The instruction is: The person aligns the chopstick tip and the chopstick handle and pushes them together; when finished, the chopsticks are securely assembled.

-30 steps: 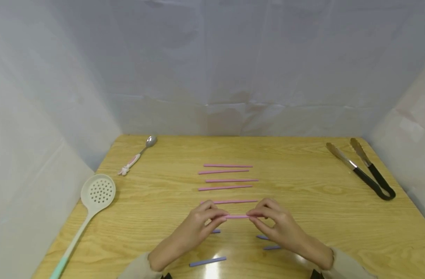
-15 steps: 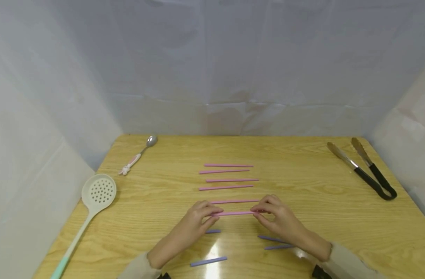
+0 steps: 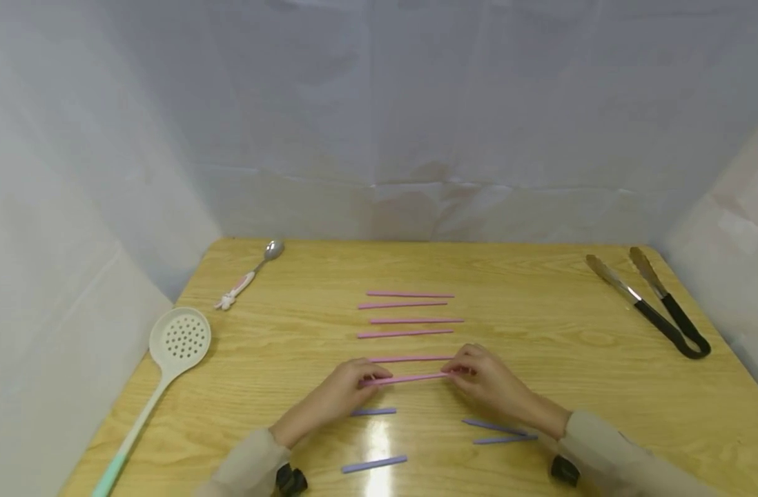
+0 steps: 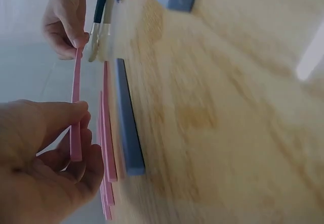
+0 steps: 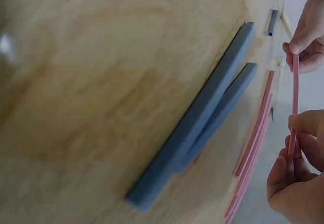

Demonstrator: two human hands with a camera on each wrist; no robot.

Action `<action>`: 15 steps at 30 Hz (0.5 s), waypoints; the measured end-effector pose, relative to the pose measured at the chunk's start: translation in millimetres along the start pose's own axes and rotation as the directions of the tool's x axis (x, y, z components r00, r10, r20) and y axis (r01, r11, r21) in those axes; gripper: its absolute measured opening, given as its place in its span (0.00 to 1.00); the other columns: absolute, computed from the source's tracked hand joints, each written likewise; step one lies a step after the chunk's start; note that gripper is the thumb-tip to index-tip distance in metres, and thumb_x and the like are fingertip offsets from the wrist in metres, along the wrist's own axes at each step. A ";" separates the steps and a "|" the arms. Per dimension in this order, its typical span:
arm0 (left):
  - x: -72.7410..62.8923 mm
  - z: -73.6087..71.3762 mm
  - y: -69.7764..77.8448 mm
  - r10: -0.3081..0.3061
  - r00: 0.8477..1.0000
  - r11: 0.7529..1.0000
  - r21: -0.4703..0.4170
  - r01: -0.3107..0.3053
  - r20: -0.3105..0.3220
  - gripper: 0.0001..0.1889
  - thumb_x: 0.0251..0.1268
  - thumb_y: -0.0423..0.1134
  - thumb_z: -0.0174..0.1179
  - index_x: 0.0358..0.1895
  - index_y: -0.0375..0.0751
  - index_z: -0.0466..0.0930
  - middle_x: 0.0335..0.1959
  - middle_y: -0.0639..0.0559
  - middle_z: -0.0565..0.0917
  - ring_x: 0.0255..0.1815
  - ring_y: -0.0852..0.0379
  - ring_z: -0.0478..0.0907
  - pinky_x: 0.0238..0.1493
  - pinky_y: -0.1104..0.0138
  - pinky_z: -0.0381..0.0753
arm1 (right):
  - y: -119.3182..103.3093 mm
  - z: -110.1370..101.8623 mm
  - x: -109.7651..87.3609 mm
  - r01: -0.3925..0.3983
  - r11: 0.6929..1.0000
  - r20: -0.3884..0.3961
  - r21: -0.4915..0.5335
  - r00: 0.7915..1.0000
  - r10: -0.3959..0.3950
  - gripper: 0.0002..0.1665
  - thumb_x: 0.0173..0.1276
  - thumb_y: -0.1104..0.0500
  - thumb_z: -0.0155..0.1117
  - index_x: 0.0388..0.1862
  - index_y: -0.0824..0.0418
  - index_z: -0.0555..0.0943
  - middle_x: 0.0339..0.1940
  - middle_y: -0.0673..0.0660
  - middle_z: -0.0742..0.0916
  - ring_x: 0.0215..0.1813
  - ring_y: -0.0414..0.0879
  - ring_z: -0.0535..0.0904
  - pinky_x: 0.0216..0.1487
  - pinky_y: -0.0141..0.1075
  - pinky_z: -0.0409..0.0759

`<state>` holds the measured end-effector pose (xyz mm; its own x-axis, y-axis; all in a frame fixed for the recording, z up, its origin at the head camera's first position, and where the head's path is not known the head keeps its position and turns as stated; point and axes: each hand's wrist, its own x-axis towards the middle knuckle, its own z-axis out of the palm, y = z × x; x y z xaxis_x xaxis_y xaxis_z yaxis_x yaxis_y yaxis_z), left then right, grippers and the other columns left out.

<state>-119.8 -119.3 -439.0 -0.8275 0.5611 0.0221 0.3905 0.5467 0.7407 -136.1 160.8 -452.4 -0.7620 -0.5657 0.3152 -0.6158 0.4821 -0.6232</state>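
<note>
- Pink stick (image 3: pixel 406 378) is hanging level between both hands, just above the wooden table (image 3: pixel 540 331), at the near end of a row of five other pink sticks (image 3: pixel 410 319) that are lying side by side toward the far edge.
- Left hand (image 3: pixel 342 392) is pinching the stick's left end between thumb and curled fingertips (image 4: pixel 81 125); the left wrist view is showing the stick passing out from that pinch toward the other hand.
- Right hand (image 3: pixel 487 383) is pinching the stick's right end in the same way, with its fingers (image 5: pixel 304 128) curled round it.
- Nearest pink stick of the row (image 3: pixel 410 358) is lying just beyond the held one, close to it but apart.
- Four blue sticks are lying nearer the person: one short piece (image 3: pixel 373 411) just behind the left hand, one (image 3: pixel 374 464) closer to the table's near edge, and a pair (image 3: pixel 497 433) beside the right forearm, touching at one end in the right wrist view.
- White slotted ladle (image 3: pixel 168 366) and a spoon (image 3: pixel 250 275) are resting well off to the left.
- Black-handled tongs (image 3: pixel 652 304) are resting well off to the right.
</note>
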 end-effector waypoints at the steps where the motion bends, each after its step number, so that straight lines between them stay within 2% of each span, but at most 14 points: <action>1: 1.7 -0.1 -2.0 -0.002 1.000 1.000 -0.004 0.002 0.006 0.12 0.62 0.26 0.57 0.48 0.33 0.81 0.44 0.45 0.83 0.43 0.51 0.79 0.46 0.67 0.80 | 1.4 0.0 0.4 -0.035 0.999 0.017 0.008 0.999 0.034 0.05 0.60 0.68 0.67 0.35 0.61 0.85 0.31 0.48 0.81 0.35 0.37 0.73 0.34 0.28 0.77; 2: 3.4 -0.3 -3.7 -0.004 1.000 1.000 0.000 0.004 0.010 0.11 0.62 0.26 0.57 0.48 0.33 0.81 0.43 0.45 0.83 0.43 0.51 0.79 0.46 0.67 0.79 | 2.3 -0.2 0.8 -0.073 0.997 0.037 0.015 0.997 0.073 0.04 0.61 0.66 0.66 0.36 0.61 0.85 0.31 0.47 0.81 0.35 0.36 0.73 0.35 0.28 0.76; 6: 9.4 -2.8 -9.8 0.014 1.000 1.000 0.028 -0.014 0.015 0.10 0.62 0.28 0.58 0.45 0.33 0.83 0.38 0.47 0.83 0.40 0.53 0.78 0.43 0.69 0.79 | 7.4 -0.1 3.4 -0.133 0.991 0.071 0.016 0.989 0.131 0.03 0.62 0.64 0.66 0.35 0.60 0.84 0.31 0.46 0.80 0.35 0.36 0.73 0.35 0.28 0.76; 15: 15.8 -2.4 -15.9 0.047 0.998 0.994 0.093 -0.051 0.042 0.09 0.62 0.27 0.58 0.44 0.31 0.82 0.36 0.46 0.83 0.39 0.52 0.79 0.43 0.66 0.79 | 17.5 3.4 5.9 -0.099 0.994 0.101 -0.049 0.989 0.104 0.05 0.61 0.68 0.66 0.36 0.62 0.84 0.32 0.49 0.82 0.37 0.40 0.75 0.38 0.29 0.78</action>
<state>-140.1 -120.6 -448.8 -0.7905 0.6117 0.0289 0.4680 0.5729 0.6729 -150.7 163.7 -463.9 -0.7974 -0.5776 0.1749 -0.5465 0.5681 -0.6154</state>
